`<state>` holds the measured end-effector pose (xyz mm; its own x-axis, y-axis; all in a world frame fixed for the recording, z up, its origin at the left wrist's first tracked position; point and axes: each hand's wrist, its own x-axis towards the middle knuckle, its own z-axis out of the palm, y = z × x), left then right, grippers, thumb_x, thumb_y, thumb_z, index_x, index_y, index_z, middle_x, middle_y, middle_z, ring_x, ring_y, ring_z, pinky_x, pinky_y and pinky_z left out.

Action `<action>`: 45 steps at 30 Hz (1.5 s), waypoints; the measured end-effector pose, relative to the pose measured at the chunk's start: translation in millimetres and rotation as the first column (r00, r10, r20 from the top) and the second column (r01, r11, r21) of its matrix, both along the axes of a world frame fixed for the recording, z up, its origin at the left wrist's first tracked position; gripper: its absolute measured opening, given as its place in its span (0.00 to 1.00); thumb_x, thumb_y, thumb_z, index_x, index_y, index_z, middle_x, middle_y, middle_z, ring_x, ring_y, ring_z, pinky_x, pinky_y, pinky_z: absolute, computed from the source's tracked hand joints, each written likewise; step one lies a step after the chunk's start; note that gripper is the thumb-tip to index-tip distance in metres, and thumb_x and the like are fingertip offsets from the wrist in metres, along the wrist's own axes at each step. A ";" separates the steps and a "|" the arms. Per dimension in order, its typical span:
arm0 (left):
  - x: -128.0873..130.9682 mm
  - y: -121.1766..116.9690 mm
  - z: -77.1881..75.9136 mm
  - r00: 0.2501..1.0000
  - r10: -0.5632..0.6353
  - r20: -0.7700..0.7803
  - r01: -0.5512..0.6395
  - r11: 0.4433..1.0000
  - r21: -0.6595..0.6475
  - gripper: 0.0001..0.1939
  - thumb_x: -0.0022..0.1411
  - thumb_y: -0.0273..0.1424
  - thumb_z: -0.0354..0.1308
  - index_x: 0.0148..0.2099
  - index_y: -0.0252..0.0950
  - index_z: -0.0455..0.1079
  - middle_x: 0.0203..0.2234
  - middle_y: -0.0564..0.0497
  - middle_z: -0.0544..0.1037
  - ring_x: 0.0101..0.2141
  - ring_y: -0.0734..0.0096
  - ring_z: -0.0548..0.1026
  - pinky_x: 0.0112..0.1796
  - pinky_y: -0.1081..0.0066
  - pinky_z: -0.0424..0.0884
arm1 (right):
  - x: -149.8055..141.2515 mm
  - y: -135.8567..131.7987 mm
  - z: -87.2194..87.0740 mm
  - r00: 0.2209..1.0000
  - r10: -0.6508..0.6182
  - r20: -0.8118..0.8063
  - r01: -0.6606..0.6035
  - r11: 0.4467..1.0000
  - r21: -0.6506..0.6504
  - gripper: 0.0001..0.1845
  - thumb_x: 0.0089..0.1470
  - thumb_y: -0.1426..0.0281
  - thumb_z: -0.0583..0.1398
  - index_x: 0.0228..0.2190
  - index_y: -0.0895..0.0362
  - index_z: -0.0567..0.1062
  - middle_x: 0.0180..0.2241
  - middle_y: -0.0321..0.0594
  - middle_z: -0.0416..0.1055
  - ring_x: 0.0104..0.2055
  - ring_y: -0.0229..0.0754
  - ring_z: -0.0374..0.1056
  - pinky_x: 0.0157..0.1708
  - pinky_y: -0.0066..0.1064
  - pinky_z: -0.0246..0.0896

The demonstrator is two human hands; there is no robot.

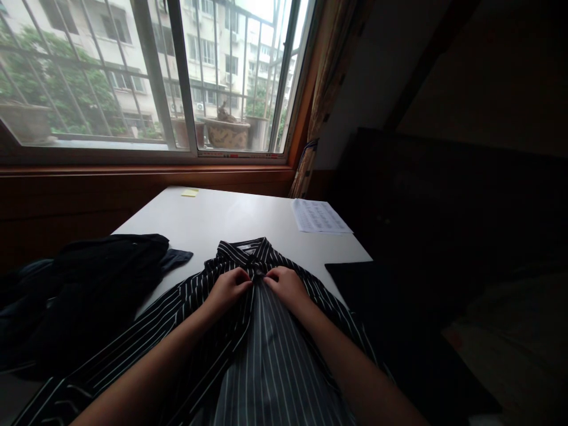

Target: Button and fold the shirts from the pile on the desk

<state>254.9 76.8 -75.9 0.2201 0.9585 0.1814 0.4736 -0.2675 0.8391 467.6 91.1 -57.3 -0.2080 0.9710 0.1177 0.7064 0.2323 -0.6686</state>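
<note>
Nearest, the lower front of the striped shirt (277, 355) is left parted, so most of the fastening is judged undone. Just below the collar (233, 253), apparently drawn together, cloth is pinched by the left hand (231, 289) and right hand (287, 289), well short of the far edge of the tabletop (239, 213).

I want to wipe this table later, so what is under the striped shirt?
The table extends beneath the striped shirt, its white top showing around the collar. Anything else under there is covered by fabric and cannot be seen.
</note>
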 end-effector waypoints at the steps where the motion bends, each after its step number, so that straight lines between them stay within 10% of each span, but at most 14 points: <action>1: -1.0 0.5 0.8 1.000 0.005 0.016 -0.005 1.000 -0.010 0.07 0.60 0.35 0.61 0.36 0.37 0.75 0.32 0.49 0.80 0.36 0.62 0.77 0.38 0.67 0.70 | 1.2 1.1 0.2 1.000 -0.001 -0.002 0.001 1.000 -0.008 0.09 0.56 0.66 0.62 0.33 0.56 0.83 0.37 0.43 0.80 0.42 0.46 0.74 0.44 0.33 0.63; 16: -6.6 3.2 19.7 0.984 -0.055 0.169 0.078 0.988 -0.130 0.13 0.56 0.40 0.64 0.38 0.36 0.76 0.33 0.49 0.80 0.36 0.62 0.78 0.38 0.67 0.71 | 0.7 -6.5 4.5 0.992 0.007 0.124 -0.012 0.999 0.042 0.07 0.55 0.70 0.62 0.31 0.54 0.82 0.35 0.41 0.78 0.40 0.43 0.73 0.42 0.31 0.62; 32: -0.8 -1.2 13.2 0.991 -0.054 0.126 0.067 0.993 -0.098 0.09 0.55 0.35 0.63 0.36 0.36 0.76 0.31 0.50 0.80 0.35 0.62 0.77 0.38 0.68 0.70 | -18.2 -22.7 -1.0 0.877 -0.089 0.471 -0.029 0.971 0.237 0.10 0.55 0.63 0.64 0.37 0.55 0.73 0.42 0.44 0.72 0.45 0.49 0.67 0.42 0.35 0.61; 45: -1.3 3.4 -0.4 0.985 -0.031 0.168 0.050 0.993 -0.107 0.11 0.56 0.39 0.64 0.36 0.36 0.76 0.32 0.49 0.80 0.36 0.62 0.77 0.39 0.67 0.71 | -15.5 -31.4 0.8 0.803 -0.049 0.594 -0.116 0.965 0.237 0.10 0.59 0.79 0.57 0.32 0.57 0.77 0.38 0.48 0.74 0.39 0.48 0.69 0.36 0.34 0.61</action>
